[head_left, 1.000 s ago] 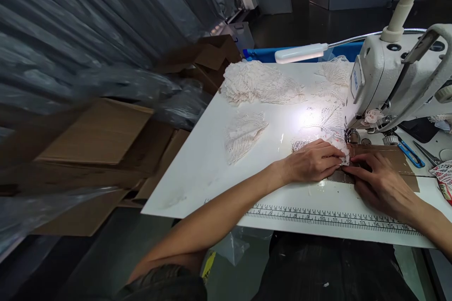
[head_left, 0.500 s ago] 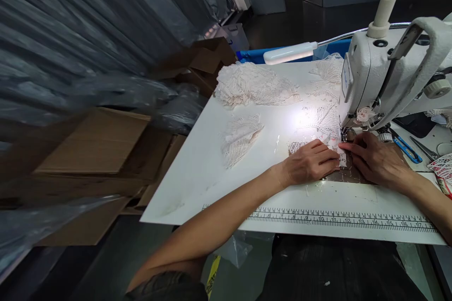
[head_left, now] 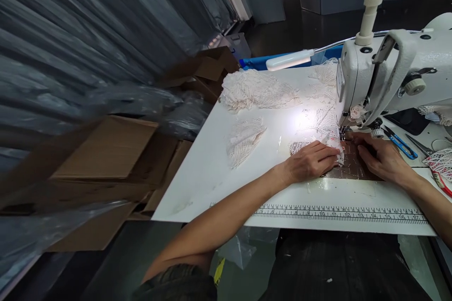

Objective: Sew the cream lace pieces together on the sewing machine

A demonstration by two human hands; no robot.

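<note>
Sewing machine (head_left: pixel 358 63), white, at the right of a white table (head_left: pixel 201 178) with a printed ruler scale (head_left: pixel 339 215) along its near edge. Lace piece (head_left: pixel 333 141), white with pinkish marks, lying just left of the presser foot, partly over a brown sheet (head_left: pixel 353 164). Left hand (head_left: pixel 312 162), fingers close together, resting on the lace piece's near part; whether they pinch it cannot be told. Right hand (head_left: pixel 384 156), right of the foot, thumb apart from the forefinger, fingertips beside the needle area; whether they grip anything cannot be told. Lace heap (head_left: pixel 257 89), far left on the table; single lace scrap (head_left: pixel 244 141), nearer. Blue-handled snips (head_left: pixel 402 144) and scissors (head_left: pixel 420 144), right of the machine's needle end. Lamp (head_left: pixel 290 59), white, lit, at the far edge.
</note>
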